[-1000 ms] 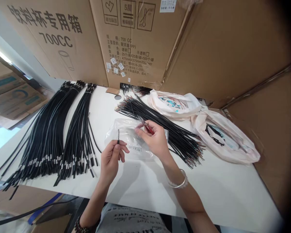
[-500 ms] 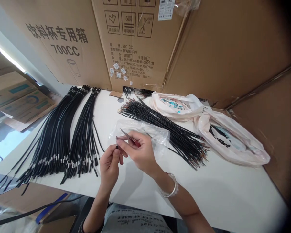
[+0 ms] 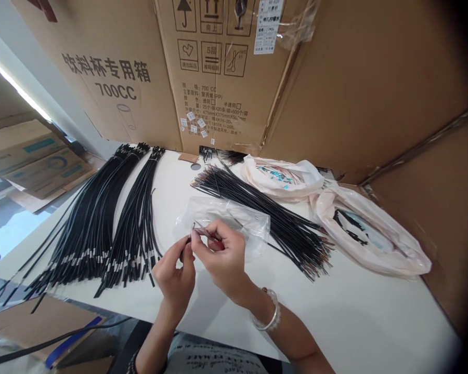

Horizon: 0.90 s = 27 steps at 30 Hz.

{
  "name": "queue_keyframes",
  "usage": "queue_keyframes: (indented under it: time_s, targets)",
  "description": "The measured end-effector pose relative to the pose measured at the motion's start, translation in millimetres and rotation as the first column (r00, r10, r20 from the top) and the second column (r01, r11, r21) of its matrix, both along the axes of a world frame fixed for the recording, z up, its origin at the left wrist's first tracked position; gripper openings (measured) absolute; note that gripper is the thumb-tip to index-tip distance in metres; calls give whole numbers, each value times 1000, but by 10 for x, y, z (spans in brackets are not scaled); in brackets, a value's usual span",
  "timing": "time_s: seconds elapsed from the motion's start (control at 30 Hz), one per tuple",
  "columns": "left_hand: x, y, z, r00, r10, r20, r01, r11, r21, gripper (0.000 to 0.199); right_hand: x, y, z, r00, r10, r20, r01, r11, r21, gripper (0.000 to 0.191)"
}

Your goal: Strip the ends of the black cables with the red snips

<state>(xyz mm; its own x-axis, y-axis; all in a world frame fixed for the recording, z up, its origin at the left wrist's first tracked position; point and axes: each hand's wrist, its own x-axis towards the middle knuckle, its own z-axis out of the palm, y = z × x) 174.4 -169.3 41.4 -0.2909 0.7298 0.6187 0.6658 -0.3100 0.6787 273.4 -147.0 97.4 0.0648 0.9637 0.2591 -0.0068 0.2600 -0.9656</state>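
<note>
My left hand (image 3: 174, 275) is closed, with thumb and fingertips pinching a short dark piece (image 3: 184, 250) that looks like the end of a black cable. Close beside it, my right hand (image 3: 224, 262) grips a small pointed metal tool (image 3: 203, 232) with red on its handle. The fingertips of both hands nearly meet, and they hide the exact point of contact. Under and behind them lies a clear plastic bag (image 3: 253, 223) on the white table (image 3: 320, 322).
Bundles of black cables with pale bands (image 3: 101, 208) spread over the left side. Another bundle of black wires with copper ends (image 3: 257, 213) lies behind the bag. Two pale bags (image 3: 393, 254) of small parts sit at right. Cardboard boxes (image 3: 335, 88) wall the back.
The right hand's tool has tilted lower and come closer to the left fingertips. My left hand has turned slightly, and the camera view has shifted a little.
</note>
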Motion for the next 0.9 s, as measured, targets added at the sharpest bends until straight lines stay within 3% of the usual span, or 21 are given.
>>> queue_keyframes:
  time_s: [0.17, 0.3, 0.37, 0.43, 0.53, 0.6, 0.73, 0.9]
  targets:
    - [53, 3, 10, 990, -27, -138, 38, 996, 80, 21, 18, 9, 30, 998, 6, -65, -8, 1000, -23, 14]
    - [61, -26, 54, 1000, 1, 20, 0, 999, -48, 18, 162, 54, 79, 994, 18, -109, -20, 1000, -10, 9]
    - [42, -38, 103, 991, -22, 130, 35, 995, -98, 14, 250, 90, 109, 990, 105, -97, -106, 994, -8, 11]
    - [13, -51, 170, 966, -104, 238, 147, 974, -171, 18, 315, 138, 131, 967, 234, -102, -239, 971, -31, 18]
    - [-34, -69, 279, 846, -239, 476, 405, 869, -283, 32, 355, 226, 126, 922, 348, -171, -365, 927, -81, 24]
    - [-64, -79, 339, 736, -253, 628, 526, 797, -296, 37, 355, 283, 96, 899, 371, -232, -403, 908, -111, 28]
    - [-127, -92, 402, 606, -213, 767, 638, 706, -307, 41, 328, 361, 21, 838, 441, -322, -504, 852, -145, 32]
    - [-185, -110, 422, 528, -172, 832, 695, 650, -307, 41, 275, 380, -4, 806, 447, -387, -540, 824, -173, 33]
